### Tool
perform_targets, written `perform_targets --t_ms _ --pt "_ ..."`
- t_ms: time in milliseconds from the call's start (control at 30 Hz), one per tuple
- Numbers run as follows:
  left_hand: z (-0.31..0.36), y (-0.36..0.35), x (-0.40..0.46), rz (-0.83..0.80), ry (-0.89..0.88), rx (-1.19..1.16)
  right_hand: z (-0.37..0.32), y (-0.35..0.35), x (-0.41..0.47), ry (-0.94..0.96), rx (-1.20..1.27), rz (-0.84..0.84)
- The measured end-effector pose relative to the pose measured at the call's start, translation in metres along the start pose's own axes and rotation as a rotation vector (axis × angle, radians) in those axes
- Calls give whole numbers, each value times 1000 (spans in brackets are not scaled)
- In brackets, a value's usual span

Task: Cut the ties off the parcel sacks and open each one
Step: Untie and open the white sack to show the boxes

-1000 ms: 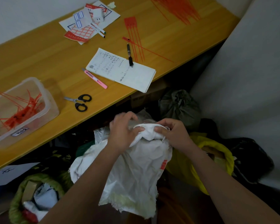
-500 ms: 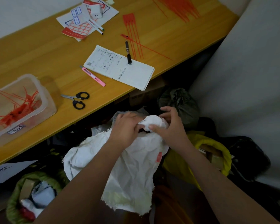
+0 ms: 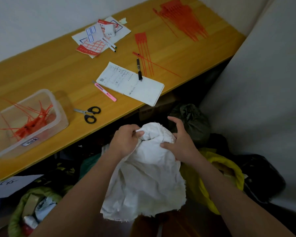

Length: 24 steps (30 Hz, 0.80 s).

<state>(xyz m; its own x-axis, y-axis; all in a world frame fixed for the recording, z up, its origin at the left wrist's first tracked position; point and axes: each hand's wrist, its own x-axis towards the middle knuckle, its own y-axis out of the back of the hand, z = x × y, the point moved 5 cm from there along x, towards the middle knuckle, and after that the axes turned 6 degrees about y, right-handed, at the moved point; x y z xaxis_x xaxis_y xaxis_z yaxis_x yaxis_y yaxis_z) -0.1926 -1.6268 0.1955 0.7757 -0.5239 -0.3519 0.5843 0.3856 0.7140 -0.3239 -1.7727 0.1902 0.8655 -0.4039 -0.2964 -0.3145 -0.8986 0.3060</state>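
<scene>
While both hands work mid-frame, one white sack (image 3: pixel 143 171) is handled.
Left hand (image 3: pixel 125 142) pinches its bunched top; right hand (image 3: pixel 179 142) presses it with straight fingers; one pair of scissors (image 3: pixel 89 113) on the counter (image 3: pixel 41 77).

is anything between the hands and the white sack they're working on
Nothing visible. The left hand already grips the bunched top of the white sack, and the right hand presses its thumb on the sack's side, its fingers arched just above the top.
</scene>
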Motion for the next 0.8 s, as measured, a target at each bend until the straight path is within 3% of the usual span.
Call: perform_targets --t_ms 400,800 --pt "19 49 -55 -42 12 -97 -54 9 -25 41 19 -211" --pt "9 74 -140 -12 -47 -189 -97 -3 -110 83 -68 -119"
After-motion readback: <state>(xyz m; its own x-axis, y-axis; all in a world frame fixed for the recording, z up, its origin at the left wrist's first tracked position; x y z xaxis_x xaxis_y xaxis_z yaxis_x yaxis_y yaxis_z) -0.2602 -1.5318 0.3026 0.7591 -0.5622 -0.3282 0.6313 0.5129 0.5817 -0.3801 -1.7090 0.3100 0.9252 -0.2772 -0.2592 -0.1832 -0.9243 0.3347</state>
